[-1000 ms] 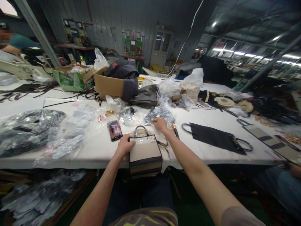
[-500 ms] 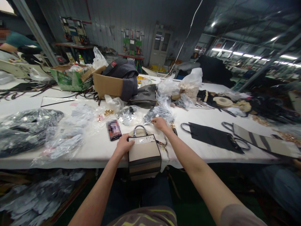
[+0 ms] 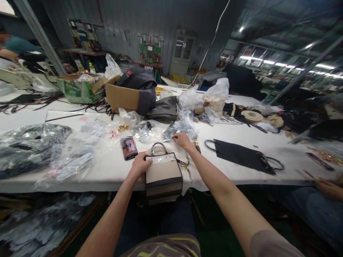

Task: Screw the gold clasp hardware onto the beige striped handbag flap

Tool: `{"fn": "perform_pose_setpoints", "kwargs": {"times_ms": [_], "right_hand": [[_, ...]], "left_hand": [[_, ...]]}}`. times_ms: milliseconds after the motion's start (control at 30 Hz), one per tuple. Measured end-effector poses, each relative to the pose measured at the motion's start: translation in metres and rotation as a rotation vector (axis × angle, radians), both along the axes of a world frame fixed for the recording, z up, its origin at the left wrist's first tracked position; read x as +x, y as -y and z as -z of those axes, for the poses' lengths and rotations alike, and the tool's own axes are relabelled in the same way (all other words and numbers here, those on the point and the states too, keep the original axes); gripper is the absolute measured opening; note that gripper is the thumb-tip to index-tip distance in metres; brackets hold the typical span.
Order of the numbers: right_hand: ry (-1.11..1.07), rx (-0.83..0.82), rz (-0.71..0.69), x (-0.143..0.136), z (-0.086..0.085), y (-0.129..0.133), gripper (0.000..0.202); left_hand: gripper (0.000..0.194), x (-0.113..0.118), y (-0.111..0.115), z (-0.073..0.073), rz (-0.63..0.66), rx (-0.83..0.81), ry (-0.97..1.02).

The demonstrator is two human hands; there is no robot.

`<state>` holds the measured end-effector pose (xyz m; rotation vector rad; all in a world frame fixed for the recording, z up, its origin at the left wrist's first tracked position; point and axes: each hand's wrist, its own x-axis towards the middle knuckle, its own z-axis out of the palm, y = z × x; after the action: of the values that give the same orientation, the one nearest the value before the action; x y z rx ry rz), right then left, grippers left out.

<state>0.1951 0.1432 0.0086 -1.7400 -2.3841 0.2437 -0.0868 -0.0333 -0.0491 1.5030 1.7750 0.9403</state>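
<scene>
At the table (image 3: 107, 173) edge, left hand (image 3: 140, 164) grips handbag (image 3: 163, 172) lengthwise, handle (image 3: 159, 144) pointing away; right hand (image 3: 182, 140) pinched, contents unclear.

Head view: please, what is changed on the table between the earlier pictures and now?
The striped beige piece, right of the flat black bag, first shifted left, then left its place; where it went, I cannot tell. The left hand still holds the beige bag, and the right hand is still by the grey plastic bundle.
</scene>
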Motion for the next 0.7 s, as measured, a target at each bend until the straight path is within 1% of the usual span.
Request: {"fn": "perform_pose_setpoints", "kwargs": {"times_ms": [167, 300, 500, 700], "right_hand": [[-0.045, -0.002, -0.001, 0.0025, 0.0028, -0.003, 0.032], [-0.054, -0.017, 0.004, 0.0041, 0.0043, -0.0052, 0.032], [-0.015, -0.043, -0.011, 0.0045, 0.0008, -0.0056, 0.031], [0.013, -0.103, -0.033, 0.0024, -0.0023, -0.0103, 0.033]], "left_hand": [[0.036, 0.0002, 0.0004, -0.0027, -0.012, -0.007, 0.008], [0.038, -0.0004, 0.0002, -0.0034, 0.008, 0.009, 0.015], [0.039, -0.0001, 0.0009, -0.0046, 0.003, -0.011, 0.01], [0.036, 0.0013, 0.0026, -0.0096, 0.003, 0.001, -0.009]]}}
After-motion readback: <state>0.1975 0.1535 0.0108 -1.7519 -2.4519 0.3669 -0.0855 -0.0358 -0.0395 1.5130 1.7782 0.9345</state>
